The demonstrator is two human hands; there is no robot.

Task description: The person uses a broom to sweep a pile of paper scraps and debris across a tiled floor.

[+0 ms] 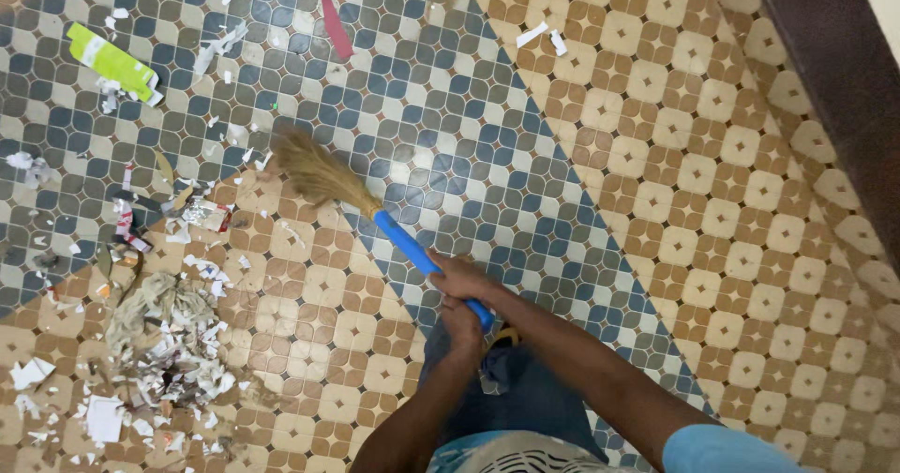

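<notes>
Light blue short sleeve [717, 450], dark blue trousers [525, 398], patterned shirt hem [511, 454].

1. Warm, even indoor light covers the floor [656, 154]; nothing looks dim except the dark strip at the upper right corner.
2. A soft glare patch shines on the tiles near the centre.
3. My broom [323, 175] bristles are smeared with motion blur.
4. My hands cast only faint, soft shadows.
5. The scraps [169, 342] at left stay fairly sharp.
</notes>
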